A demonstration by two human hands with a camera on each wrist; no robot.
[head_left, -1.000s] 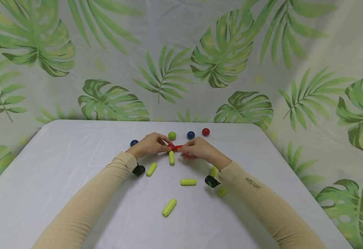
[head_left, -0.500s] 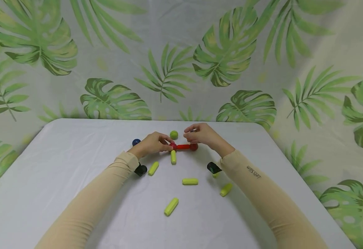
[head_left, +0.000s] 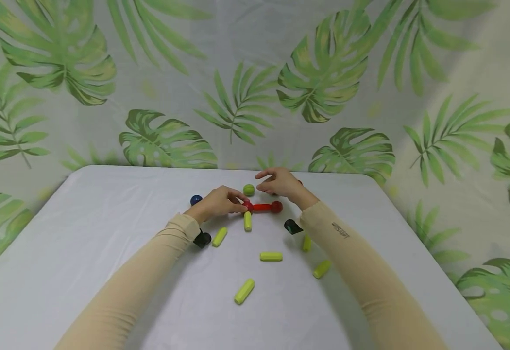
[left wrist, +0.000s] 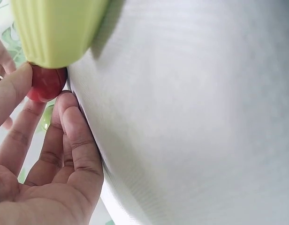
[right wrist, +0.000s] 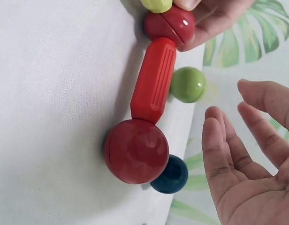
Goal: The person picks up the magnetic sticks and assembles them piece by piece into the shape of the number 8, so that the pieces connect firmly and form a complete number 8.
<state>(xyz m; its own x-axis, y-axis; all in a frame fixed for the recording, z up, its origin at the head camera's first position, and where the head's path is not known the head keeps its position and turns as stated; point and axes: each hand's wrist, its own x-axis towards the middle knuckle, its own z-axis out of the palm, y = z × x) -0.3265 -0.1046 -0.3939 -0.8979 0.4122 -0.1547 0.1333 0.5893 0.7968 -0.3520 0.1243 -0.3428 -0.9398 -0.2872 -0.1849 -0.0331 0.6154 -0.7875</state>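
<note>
Spanning the foreground, the white tabletop (head_left: 84, 233) bears all parts. Your right hand (head_left: 282, 184) hangs empty; your left hand (head_left: 219, 201) pinches one end of the red assembly (head_left: 262, 207). Its red bar (right wrist: 154, 82), probably light and stiff, offers ridges to hold; the pinched, glossy red ball (right wrist: 165, 26) may slip.

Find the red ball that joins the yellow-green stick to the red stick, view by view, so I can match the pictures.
Head: red ball just below the picture's middle, at the left end of the red stick.
Left wrist: red ball at upper left, partly hidden.
Right wrist: red ball near the top edge, slightly right of centre.
Shared landmark: the yellow-green stick meeting that ball.
</note>
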